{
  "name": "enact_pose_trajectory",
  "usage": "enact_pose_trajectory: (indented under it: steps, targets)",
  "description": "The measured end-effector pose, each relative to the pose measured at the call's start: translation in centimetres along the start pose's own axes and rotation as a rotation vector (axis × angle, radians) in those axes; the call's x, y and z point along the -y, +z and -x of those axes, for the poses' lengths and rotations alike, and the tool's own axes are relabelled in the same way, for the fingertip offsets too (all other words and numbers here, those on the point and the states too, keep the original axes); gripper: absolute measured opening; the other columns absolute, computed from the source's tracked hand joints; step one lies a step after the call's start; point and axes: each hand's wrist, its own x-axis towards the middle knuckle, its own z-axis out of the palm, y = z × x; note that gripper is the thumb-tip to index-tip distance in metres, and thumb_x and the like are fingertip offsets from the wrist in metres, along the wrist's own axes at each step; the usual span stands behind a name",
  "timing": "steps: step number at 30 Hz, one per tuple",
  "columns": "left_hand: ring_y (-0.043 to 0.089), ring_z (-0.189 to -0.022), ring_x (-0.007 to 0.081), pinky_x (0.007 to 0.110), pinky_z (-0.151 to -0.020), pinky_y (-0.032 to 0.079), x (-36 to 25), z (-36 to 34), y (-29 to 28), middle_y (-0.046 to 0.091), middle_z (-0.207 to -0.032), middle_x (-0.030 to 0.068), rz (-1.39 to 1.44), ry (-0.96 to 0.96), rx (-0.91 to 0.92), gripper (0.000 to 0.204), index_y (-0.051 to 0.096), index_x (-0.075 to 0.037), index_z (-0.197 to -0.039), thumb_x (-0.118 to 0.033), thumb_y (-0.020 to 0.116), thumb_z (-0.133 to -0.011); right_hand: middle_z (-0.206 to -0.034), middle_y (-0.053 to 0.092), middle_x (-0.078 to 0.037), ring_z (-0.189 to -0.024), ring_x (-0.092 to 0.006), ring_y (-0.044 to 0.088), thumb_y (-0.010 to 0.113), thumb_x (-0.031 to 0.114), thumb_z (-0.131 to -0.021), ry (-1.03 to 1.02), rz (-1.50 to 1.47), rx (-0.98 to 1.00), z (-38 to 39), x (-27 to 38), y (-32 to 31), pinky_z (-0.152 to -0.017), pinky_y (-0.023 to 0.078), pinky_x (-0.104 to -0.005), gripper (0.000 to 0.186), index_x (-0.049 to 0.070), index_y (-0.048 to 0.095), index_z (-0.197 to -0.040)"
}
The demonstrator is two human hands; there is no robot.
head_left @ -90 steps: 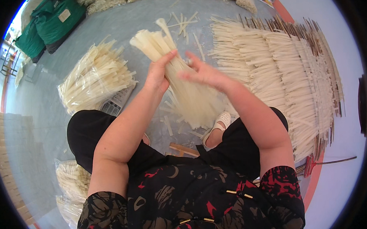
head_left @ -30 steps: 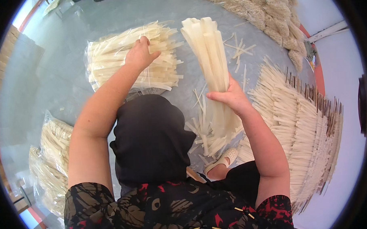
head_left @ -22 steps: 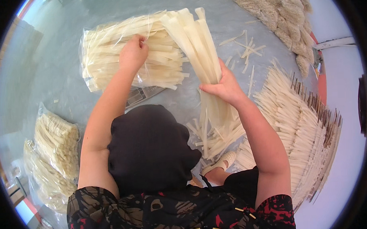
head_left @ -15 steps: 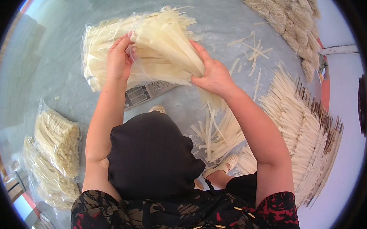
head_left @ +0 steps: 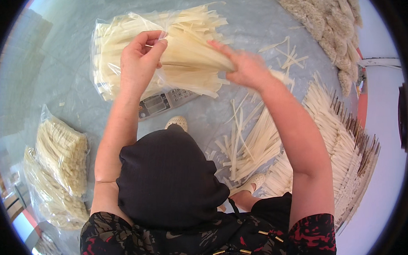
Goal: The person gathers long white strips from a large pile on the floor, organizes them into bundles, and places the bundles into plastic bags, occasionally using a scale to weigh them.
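Note:
A clear plastic bag full of pale yellow, flat dried strips lies on a scale with a keypad, at the far middle. My left hand is closed in a pinch on the bag's edge, over the strips. At the bag's right side, my right hand grips the near end of a bundle of pale strips, whose other end reaches into the bag's mouth. That hand is smeared by motion; its fingers lie along the bundle's far side, with the thumb on the near side.
Two filled clear bags lie at the left. Loose strips are scattered on the grey floor at the right, beside a big stack of strips with dark ends. A shaggy pale heap stands far right. My light shoes are near the scale.
The bundle has gone from raised over the bag to lower, among the bagged strips. My right hand has shifted right; my left hand has moved slightly right, still pinching the plastic.

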Motion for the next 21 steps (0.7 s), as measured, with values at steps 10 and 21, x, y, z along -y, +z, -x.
enact_pose_trajectory:
  steps: [10,21]
  targets:
    - [0.053,-0.069,0.0062,0.022,-0.059,0.047,1.1,-0.1,-2.4,0.063,-0.088,-0.0002,-0.115,-0.039,0.089,0.029,0.066,-0.002,-0.112,-0.018,0.067,-0.087,-0.104,0.067,-0.013,-0.093,-0.0289,0.064,0.062,0.01,-0.064,-0.106,-0.243,0.066,-2.6,-3.7,-2.4,-0.084,0.05,-0.0367,0.09,0.033,0.035,-0.147]
    - [0.053,-0.074,0.0058,0.023,-0.065,0.048,1.7,-0.7,-0.8,0.061,-0.093,-0.0033,0.128,-0.145,-0.075,0.029,0.064,-0.008,-0.115,-0.023,0.067,-0.091,-0.109,0.066,-0.009,-0.097,-0.022,0.061,0.063,0.01,-0.062,-0.102,-0.505,0.215,-0.6,-2.0,-1.7,-0.09,0.047,-0.0313,0.089,0.02,0.038,-0.146]
